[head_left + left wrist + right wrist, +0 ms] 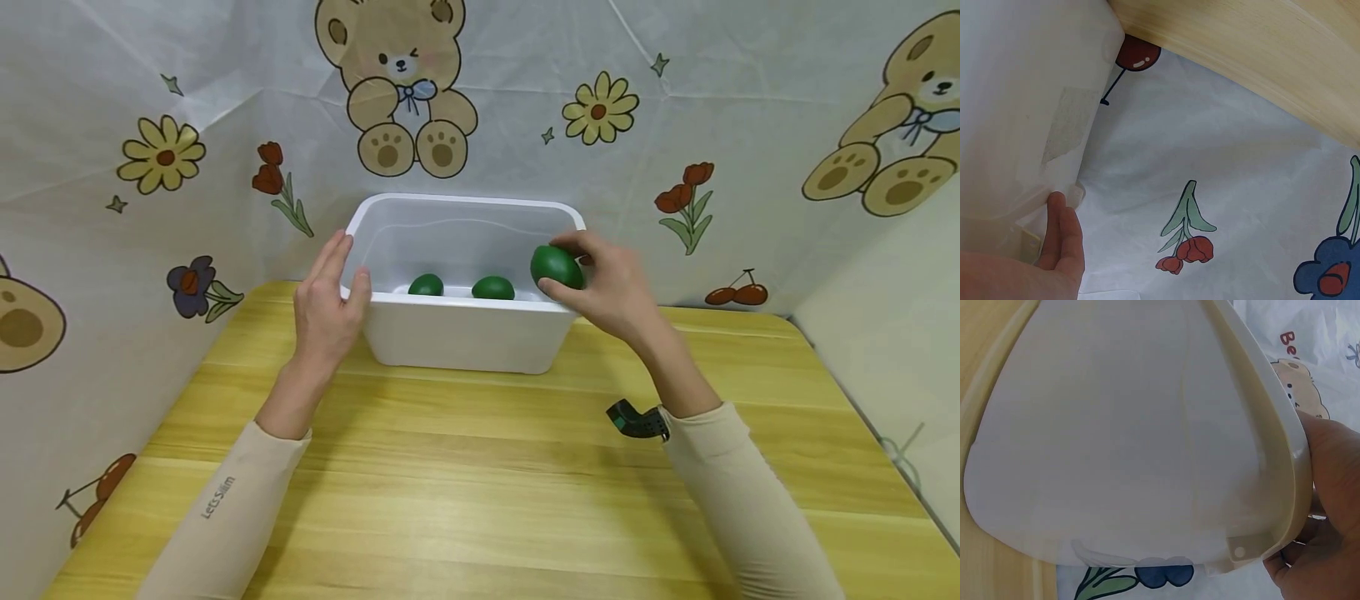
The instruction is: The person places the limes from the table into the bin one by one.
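A white plastic bin (457, 333) stands on the table against the back cloth. My left hand (327, 304) is at its left front corner, straight fingers along the outside of the rim; the left wrist view shows the fingertips (1055, 203) touching the side wall. Over the bin's right end, my right hand (607, 279) holds a smooth dark green egg-shaped fruit (555, 265) between thumb and fingers. Two similar green fruits (426, 285) lie inside the bin, partly hidden by its front wall. In the right wrist view the bin's rim hides what my right hand (1329, 506) holds.
The wooden table (465, 483) stretches in front of the bin. A white cloth (517, 142) printed with bears and flowers hangs behind and at the left. A black strap (636, 419) sticks out at my right wrist.
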`<state>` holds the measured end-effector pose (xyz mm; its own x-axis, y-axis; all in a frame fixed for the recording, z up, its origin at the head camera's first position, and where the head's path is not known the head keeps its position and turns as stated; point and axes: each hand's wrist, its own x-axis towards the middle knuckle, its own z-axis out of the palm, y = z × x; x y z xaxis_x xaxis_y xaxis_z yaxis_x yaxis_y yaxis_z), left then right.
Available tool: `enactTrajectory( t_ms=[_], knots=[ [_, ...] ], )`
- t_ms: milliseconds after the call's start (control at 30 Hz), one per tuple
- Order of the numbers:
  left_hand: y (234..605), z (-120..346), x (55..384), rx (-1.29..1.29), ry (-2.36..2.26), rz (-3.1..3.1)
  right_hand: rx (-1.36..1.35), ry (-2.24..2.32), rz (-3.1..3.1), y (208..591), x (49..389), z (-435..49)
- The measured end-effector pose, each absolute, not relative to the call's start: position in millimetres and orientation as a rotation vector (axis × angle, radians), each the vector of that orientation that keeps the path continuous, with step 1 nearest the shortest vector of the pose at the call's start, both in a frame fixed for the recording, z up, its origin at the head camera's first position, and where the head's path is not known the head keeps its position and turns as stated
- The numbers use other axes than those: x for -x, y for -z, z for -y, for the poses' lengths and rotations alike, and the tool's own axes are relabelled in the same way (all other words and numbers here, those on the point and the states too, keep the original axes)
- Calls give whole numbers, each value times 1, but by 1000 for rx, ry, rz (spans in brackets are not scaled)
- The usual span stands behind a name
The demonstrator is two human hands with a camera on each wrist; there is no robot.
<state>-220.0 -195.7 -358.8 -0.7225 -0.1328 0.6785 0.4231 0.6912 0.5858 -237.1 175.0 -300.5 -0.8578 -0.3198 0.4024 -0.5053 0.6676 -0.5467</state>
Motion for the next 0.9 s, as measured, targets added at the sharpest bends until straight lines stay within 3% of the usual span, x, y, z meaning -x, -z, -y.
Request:
enactTrajectory(
  t_ms=[400, 900],
  knots=[
    [359, 196, 220, 221, 993, 2174, -719, -1029, 2529, 306, 237, -178],
    [359, 195, 219, 211, 1003, 2184, -416, -1282, 2257, 326, 231, -207]
  ],
)
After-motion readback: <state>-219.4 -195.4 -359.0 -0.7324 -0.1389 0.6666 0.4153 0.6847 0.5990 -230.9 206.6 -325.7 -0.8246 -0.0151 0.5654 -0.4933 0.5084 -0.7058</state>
